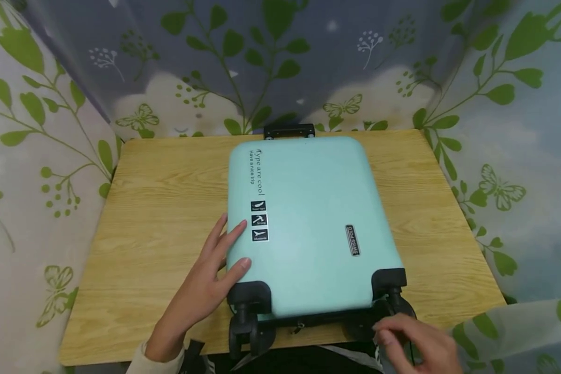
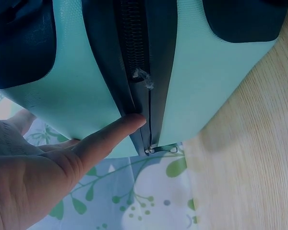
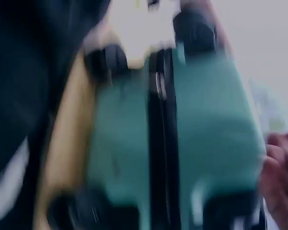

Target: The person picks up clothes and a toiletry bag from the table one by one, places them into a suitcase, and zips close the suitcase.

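Note:
A mint-green hard-shell suitcase (image 1: 308, 208) lies flat, its black wheels (image 1: 245, 330) toward me. My left hand (image 1: 210, 270) rests on its left edge, fingers spread over the front shell. In the left wrist view, the left thumb (image 2: 120, 134) lies along the black zipper band (image 2: 156, 105). Below the thumb tip is a metal zipper pull (image 2: 163, 149), and a frayed thread sticks out above it. Beside the near right wheel is my right hand (image 1: 418, 343), with its fingers loosely bent and nothing visible in them. The right wrist view is blurred.
A wood-grain table (image 1: 159, 234) carries the suitcase. Leaf-patterned curtains (image 1: 42, 156) hang close around it on the left, back and right. At the suitcase's far end, its black handle (image 1: 290, 131) reaches the table's back edge. Another zipper pull (image 1: 299, 327) shows between the near wheels.

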{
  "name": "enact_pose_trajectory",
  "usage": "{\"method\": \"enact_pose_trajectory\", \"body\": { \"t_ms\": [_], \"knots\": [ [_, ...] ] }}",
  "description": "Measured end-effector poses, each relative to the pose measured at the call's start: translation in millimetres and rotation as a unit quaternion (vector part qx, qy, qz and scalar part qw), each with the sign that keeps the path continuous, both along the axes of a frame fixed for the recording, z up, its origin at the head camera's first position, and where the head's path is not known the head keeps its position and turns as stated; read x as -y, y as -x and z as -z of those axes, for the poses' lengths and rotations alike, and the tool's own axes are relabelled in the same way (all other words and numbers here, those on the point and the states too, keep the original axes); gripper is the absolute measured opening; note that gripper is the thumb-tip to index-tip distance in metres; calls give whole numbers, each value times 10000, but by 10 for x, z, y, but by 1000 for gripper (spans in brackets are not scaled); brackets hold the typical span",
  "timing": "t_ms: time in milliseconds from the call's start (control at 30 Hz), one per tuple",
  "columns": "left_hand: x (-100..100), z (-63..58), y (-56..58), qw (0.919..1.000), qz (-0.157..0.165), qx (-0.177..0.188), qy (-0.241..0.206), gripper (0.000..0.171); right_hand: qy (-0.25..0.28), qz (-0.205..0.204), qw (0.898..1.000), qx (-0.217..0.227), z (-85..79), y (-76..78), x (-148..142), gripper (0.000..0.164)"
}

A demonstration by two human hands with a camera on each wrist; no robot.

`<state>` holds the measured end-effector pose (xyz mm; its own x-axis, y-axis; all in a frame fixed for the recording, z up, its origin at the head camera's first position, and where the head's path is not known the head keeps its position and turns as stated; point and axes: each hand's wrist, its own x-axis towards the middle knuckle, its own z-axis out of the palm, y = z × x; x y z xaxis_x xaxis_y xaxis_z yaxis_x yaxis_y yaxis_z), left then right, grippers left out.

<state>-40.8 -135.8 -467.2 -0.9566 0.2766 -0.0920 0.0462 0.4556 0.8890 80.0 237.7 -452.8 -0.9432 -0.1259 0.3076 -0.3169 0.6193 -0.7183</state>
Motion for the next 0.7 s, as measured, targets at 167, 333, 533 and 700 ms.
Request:
{"method": "enact_pose_trajectory", "body": {
  "t_ms": [167,333,533,700],
  "knots": [
    [2,3,-7,10000,-70,20,65,66,113,-1731,9813,834,218,46,235,38],
    [-26,3,6,9998,-36,-7,190,66,33,-1866,9635,1918,365,166,287,27],
    [-37,-7,15,9998,-48,-56,174,66,369,-1925,9428,2695,397,260,288,18],
    [-16,4,-4,9999,-36,-20,131,65,152,-2692,9319,2427,526,264,330,24]
  ]
}}
